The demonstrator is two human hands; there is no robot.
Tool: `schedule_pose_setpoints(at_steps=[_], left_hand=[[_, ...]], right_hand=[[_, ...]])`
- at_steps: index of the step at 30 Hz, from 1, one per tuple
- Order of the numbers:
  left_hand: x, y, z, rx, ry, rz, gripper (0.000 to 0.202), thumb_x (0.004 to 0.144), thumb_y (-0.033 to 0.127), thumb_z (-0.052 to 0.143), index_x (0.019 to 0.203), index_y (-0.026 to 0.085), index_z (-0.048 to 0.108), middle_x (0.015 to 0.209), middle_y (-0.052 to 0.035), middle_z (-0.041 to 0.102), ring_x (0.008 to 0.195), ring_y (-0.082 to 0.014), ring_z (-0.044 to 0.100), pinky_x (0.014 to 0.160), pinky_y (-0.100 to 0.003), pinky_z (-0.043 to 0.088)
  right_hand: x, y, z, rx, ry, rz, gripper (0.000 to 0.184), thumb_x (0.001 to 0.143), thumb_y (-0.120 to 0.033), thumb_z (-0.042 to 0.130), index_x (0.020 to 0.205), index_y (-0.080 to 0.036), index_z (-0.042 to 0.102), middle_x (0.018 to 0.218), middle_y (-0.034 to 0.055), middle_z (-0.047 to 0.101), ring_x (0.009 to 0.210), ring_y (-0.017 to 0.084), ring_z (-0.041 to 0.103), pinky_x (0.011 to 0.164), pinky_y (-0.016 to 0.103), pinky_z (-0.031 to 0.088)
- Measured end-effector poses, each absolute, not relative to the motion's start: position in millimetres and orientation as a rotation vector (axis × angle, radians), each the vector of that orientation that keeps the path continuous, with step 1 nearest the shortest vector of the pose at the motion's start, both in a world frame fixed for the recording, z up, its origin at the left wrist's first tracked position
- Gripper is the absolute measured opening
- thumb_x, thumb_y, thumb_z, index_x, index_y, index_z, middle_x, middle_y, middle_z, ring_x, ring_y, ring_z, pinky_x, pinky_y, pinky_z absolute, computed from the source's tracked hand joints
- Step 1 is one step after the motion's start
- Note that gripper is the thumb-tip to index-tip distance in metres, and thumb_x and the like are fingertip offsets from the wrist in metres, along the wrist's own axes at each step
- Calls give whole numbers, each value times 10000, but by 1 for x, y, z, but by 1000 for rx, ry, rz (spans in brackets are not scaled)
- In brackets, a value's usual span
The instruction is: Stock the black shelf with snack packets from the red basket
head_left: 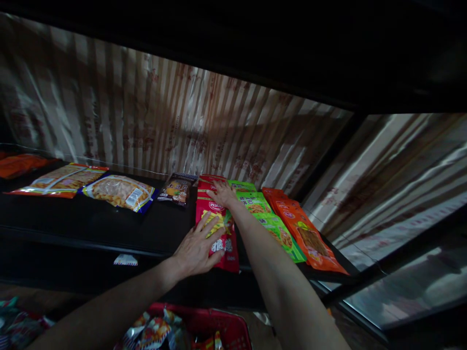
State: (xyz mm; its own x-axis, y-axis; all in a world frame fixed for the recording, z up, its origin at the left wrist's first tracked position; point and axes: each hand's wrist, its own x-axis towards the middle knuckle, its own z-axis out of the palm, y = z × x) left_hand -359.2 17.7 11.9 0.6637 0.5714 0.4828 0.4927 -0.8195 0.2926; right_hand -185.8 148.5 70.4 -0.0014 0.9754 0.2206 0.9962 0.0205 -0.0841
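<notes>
Two bare hands, head view: left hand (200,247) lies flat, fingers spread, on the front red packet (230,243) atop the shelf (146,233); right hand (221,193) lies beyond it, fingers extended, over the rear red packet (204,185). Neither grips. Overlapping presumably keeps labels readable, as with green packets (270,223) right of the hands. Palms hide some print; basket (219,317) below them is cut off, contents dim.
</notes>
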Motion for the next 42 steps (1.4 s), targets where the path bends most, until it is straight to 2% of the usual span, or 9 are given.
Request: schedule_pose_setpoints(at_steps=[3,7,13,17,24,29,34,37,42], left_hand=[[-359,17,13,2742,911,823,553,840,381,485,1370,240,411,1513,-69,280,1392,-316,187,1046,-497,356],[-359,17,16,2741,917,788,568,805,308,510,1359,220,415,1521,-64,262,1403,-311,152,1066,-482,336],[-359,17,18,2711,913,749,589,813,330,508,1382,239,387,1523,-72,257,1401,-328,159,1045,-501,357],[-359,17,17,2704,925,738,589,817,345,503,1385,248,380,1534,-67,228,1400,-343,152,1029,-520,370],[-359,19,16,2703,911,747,568,821,347,497,1369,237,395,1533,-67,232,1407,-335,128,1053,-515,344],[-358,19,16,2693,903,761,579,819,359,508,1372,232,392,1533,-72,229,1413,-333,90,1061,-515,334],[-358,19,15,2692,892,769,610,818,367,516,1393,231,365,1535,-74,224,1414,-333,82,1070,-515,324],[-359,19,15,2689,888,775,609,831,385,498,1403,246,345,1535,-69,223,1413,-334,87,1063,-519,332],[-358,20,15,2701,894,783,592,815,369,509,1376,234,378,1540,-64,210,1415,-330,77,1066,-508,334]], right_hand=[[-188,164,72,-2129,-2079,-73,762,846,-679,281,1448,-212,256,1478,125,346,1386,327,218,1094,536,129],[-192,178,75,-2237,-2024,11,806,824,-722,219,1450,-215,244,1414,146,440,1322,334,359,1073,530,194],[-195,192,78,-2239,-1957,-45,730,864,-660,195,1391,-187,373,1400,150,456,1286,325,413,1036,492,283],[-195,196,78,-2184,-1968,-92,627,911,-562,174,1357,-199,425,1386,137,478,1280,302,425,1034,488,286],[-198,197,79,-2179,-1962,-229,598,916,-538,217,1200,-162,585,1180,161,637,1124,281,566,973,414,359],[-200,192,82,-2139,-1886,-294,598,900,-551,266,1188,-142,594,1176,173,634,1096,281,583,932,380,392],[-198,195,81,-2074,-1893,-273,554,889,-546,317,1203,-176,585,1265,122,586,1167,244,528,954,322,380],[-198,197,80,-2103,-1900,-250,583,883,-570,315,1203,-161,580,1218,143,607,1171,262,515,939,345,392],[-200,191,82,-2013,-1881,-505,528,903,-529,308,1116,-167,627,1194,135,609,1168,258,500,958,345,375]])
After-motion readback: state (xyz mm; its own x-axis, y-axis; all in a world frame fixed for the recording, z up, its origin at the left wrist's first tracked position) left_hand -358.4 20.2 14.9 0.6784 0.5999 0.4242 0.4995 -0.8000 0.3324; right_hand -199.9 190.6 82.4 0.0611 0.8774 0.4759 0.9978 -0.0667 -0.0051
